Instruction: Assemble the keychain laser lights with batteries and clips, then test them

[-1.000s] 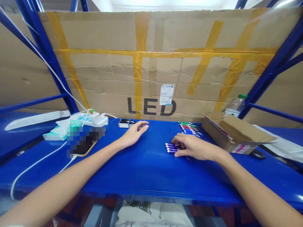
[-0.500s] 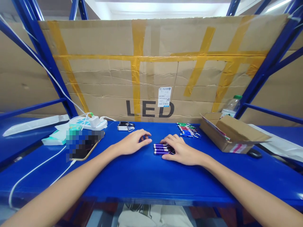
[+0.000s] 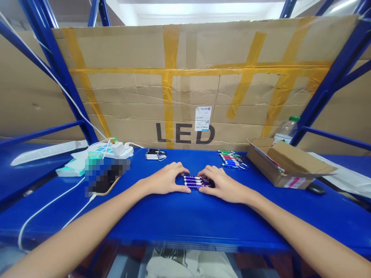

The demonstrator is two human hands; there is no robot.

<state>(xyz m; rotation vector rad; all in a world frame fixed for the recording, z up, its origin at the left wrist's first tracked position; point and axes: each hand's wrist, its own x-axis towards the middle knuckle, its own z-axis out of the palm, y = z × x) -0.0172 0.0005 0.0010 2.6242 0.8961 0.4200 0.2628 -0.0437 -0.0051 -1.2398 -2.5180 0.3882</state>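
A short row of several purple pen-shaped metal tubes (image 3: pixel 191 182) with silver bands lies side by side on the blue tabletop in front of me. My left hand (image 3: pixel 168 178) grips the row at its left end, thumb at the near side and fingers at the far side. At the other end my right hand (image 3: pixel 223 184) is curled round the row in the same way, hiding the tubes' right ends. Behind my left hand lie black and silver tubes (image 3: pixel 155 154) with small clips. Green, red and blue tubes (image 3: pixel 232 160) are lined up beyond my right hand.
An opened cardboard box (image 3: pixel 279 170) stands at the right, with a bottle (image 3: pixel 286 130) behind it and a black mouse (image 3: pixel 315 189) beside it. At left are a phone (image 3: pixel 108 179), a tissue pack (image 3: pixel 72 166), a power strip (image 3: pixel 123 150) and white cables. A large cardboard sheet (image 3: pixel 139 92) closes the back.
My left hand has moved right and closed on the left end of the purple tubes. The row has shifted slightly left, while my right hand stays around its right end.
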